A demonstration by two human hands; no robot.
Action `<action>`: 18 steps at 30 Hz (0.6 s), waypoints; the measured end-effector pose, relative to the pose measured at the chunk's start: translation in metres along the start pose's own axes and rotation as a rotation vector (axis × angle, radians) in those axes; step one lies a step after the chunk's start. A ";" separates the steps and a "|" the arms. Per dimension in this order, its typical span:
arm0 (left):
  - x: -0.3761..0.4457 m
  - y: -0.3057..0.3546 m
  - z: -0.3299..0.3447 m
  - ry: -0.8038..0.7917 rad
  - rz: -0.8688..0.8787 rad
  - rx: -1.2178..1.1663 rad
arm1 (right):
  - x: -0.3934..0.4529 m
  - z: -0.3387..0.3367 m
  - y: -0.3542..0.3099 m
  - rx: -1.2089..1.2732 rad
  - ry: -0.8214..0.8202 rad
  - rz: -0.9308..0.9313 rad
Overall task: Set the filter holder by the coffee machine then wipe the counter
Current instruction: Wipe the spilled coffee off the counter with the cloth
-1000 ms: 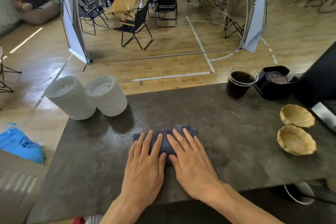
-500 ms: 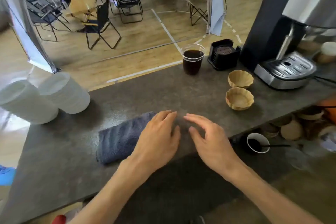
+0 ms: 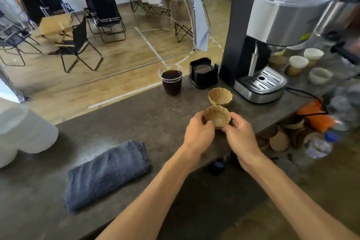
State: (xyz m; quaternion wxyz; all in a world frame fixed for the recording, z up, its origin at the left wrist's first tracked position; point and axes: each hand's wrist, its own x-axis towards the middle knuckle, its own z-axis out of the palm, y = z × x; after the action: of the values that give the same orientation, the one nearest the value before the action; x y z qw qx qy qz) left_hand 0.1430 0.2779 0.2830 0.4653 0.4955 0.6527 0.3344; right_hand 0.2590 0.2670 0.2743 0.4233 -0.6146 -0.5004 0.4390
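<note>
I hold the near filter holder [image 3: 217, 118] between both hands, my left grip [image 3: 198, 132] closed on its left side and my right grip [image 3: 238, 134] on its right. It sits low over the desk [image 3: 136, 122], just before the second holder [image 3: 220, 96] and near the coffee machine [image 3: 270, 45]. The folded cloth [image 3: 107, 173] lies apart to my left.

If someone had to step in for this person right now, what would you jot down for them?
Left hand and right hand: both closed on the nearer filter holder, one on each side; I cannot tell whether it is lifted off the counter.
The second filter holder sits just beyond it, close to the coffee machine.
The folded grey cloth lies on the counter to the left, nobody touching it.
Done: the nearer holder is gripped.
Left: set it by the machine, then pick up the cloth and wipe the counter.
</note>
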 end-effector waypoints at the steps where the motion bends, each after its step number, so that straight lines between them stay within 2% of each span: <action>1: -0.002 -0.003 -0.007 0.021 -0.002 -0.031 | -0.001 0.009 -0.001 0.002 -0.014 -0.011; 5: -0.005 -0.023 -0.060 0.186 -0.032 -0.120 | -0.001 0.065 -0.021 0.065 -0.114 -0.041; 12: 0.003 -0.076 -0.204 0.535 -0.120 -0.208 | 0.013 0.225 -0.069 0.060 -0.391 -0.092; 18: 0.003 -0.099 -0.279 0.642 -0.190 -0.292 | 0.012 0.311 -0.099 0.084 -0.560 -0.100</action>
State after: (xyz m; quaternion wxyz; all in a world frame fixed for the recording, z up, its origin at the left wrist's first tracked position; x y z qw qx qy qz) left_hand -0.1522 0.2591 0.2887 0.3317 0.2309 0.7540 0.5179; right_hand -0.0637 0.3180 0.2883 0.3149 -0.4259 -0.6088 0.5906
